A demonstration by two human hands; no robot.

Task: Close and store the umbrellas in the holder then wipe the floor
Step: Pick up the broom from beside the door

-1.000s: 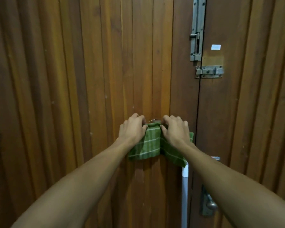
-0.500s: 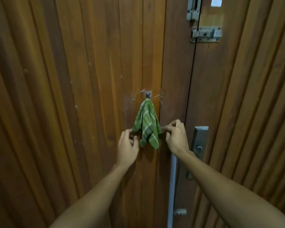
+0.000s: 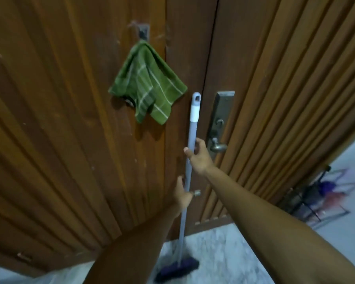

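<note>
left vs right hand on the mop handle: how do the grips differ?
The right hand holds the mop handle higher, near the door knob; the left hand sits lower. Right thumb shows left of the pole; left thumb shows on its right. Both curl round the same handle.

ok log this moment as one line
left hand: holds mop handle low | right hand: holds it higher | green cloth: hangs on door hook | mop head: on floor
</note>
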